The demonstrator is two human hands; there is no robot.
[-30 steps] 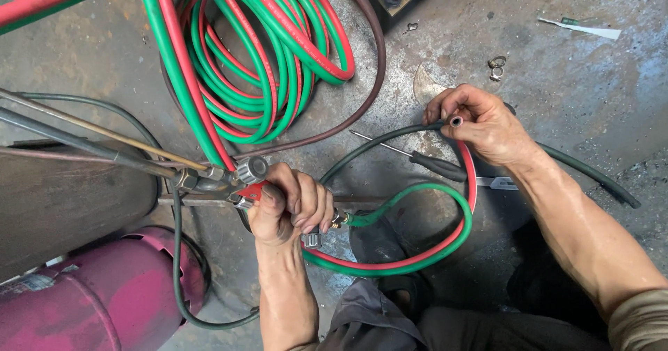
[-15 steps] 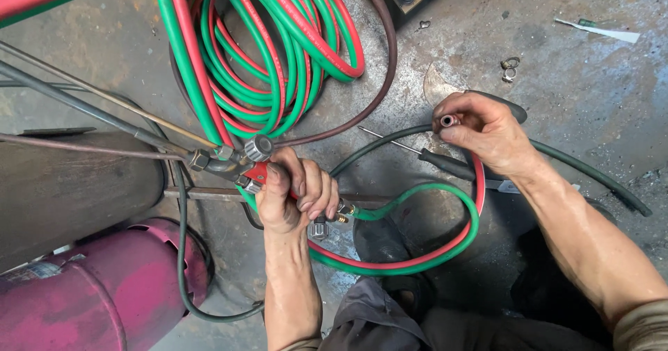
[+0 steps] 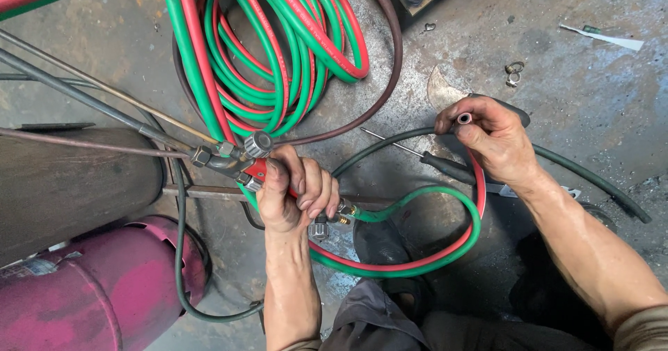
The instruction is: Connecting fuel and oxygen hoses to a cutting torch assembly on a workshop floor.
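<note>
1. My left hand point(image 3: 296, 194) is wrapped tight around the red-handled body of the cutting torch point(image 3: 254, 166). The grip is fully closed on the handle, knuckles up.

2. The torch's long axis runs roughly left to right across the view. Its valve knob point(image 3: 259, 144) and thin metal tubes point(image 3: 90, 100) lead off up and left. Its hose end points right, toward my other hand.

3. A brass fitting point(image 3: 342, 217) shows just beyond the left fist. The green hose point(image 3: 417, 196) appears already joined there; I cannot see the second inlet clearly, as my fingers hide it.

4. My right hand point(image 3: 490, 142) pinches the free end of the red hose point(image 3: 464, 118) between thumb and fingers. The open bore faces up and slightly left. This grip is pressed on the hose, not spread.

5. Key relation: the red hose end lies well apart from the torch's hose end, up and to its right. The red and green pair sweeps down from the right hand in one loop point(image 3: 445, 253) back toward the left fist.

6. The right hand is the nearer one to the loose end; the left is the only one on the torch.

7. Surroundings: coiled twin hose point(image 3: 292, 52) lies above, on the concrete floor point(image 3: 570, 80), and a pink gas cylinder point(image 3: 104, 288) lies lower left. A dark-handled tool point(image 3: 445, 166) lies under the right hand.
</note>
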